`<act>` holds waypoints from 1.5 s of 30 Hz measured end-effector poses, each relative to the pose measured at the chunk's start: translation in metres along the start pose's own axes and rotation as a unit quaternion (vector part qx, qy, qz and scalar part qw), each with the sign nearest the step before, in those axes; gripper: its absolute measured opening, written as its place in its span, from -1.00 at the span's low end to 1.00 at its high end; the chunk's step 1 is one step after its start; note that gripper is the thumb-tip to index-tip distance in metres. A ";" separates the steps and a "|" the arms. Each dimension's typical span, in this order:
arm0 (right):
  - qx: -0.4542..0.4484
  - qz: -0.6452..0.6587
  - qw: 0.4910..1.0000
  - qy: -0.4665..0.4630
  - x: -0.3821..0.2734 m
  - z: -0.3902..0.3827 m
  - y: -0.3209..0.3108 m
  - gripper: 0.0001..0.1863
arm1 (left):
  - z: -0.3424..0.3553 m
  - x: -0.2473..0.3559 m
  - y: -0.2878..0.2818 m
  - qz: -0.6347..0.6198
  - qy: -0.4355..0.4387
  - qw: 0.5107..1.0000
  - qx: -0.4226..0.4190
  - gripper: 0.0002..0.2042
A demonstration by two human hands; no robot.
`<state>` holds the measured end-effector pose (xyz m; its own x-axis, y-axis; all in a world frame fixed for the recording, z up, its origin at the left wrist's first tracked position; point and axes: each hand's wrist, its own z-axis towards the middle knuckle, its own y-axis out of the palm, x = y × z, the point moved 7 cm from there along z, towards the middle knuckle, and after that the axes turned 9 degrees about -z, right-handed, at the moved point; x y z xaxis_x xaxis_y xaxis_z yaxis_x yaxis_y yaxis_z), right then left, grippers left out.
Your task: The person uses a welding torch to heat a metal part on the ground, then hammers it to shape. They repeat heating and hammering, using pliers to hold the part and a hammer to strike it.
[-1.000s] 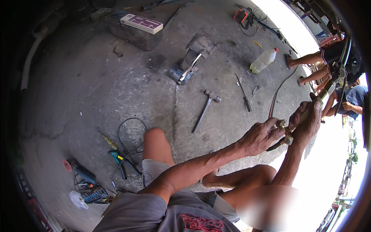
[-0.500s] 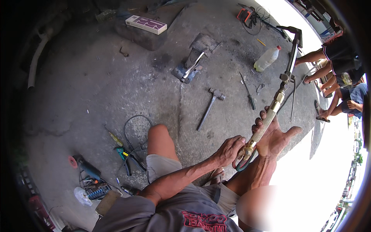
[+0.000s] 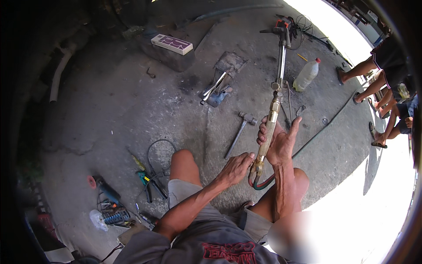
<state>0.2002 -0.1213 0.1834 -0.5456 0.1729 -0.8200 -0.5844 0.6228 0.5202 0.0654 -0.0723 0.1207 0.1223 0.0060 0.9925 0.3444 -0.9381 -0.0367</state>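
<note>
A cutting torch (image 3: 273,113) with a knurled brass handle points away from me, its angled head at the far end. My right hand (image 3: 281,145) cradles the handle from the right, fingers curled round it and thumb held out. At the torch's rear end my left hand (image 3: 236,169) is closed, its fingertips pinched against the side by the valve; the knob itself is hidden behind them. Red and green hoses (image 3: 265,183) loop from the torch's base toward the right. Left of the handle, a hammer (image 3: 238,134) lies on the concrete.
Beyond the hammer sits a worn metal piece with a shiny bar (image 3: 217,86). A capped bottle (image 3: 306,75) stands at right. Pliers (image 3: 149,185), an angle grinder (image 3: 104,188) and a socket set (image 3: 115,216) lie at left. A flat box (image 3: 172,44) is farther off; people's legs (image 3: 362,72) show at right.
The torch and both hands have shifted left in view, and the torch is more upright. The hoses at its base show more clearly. My right hand keeps its hold.
</note>
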 end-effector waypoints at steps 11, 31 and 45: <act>0.085 0.005 0.995 0.057 0.072 0.016 -0.031 0.02 | -0.002 -0.079 -0.001 -0.019 -0.147 0.989 -0.003 -0.62; 0.038 0.057 0.940 0.334 0.219 0.049 -0.051 0.07 | -0.058 -0.140 -0.013 -0.118 -0.392 0.907 0.101 -0.48; 0.148 0.038 0.986 0.069 0.101 0.039 -0.056 0.01 | -0.012 -0.106 -0.012 -0.072 -0.248 0.965 0.051 -0.45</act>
<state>0.2011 -0.1089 0.0619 -0.6695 0.1354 -0.7303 -0.3493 0.8103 0.4705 0.0366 -0.0658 0.0172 0.4876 0.3227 0.8112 0.4786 -0.8759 0.0607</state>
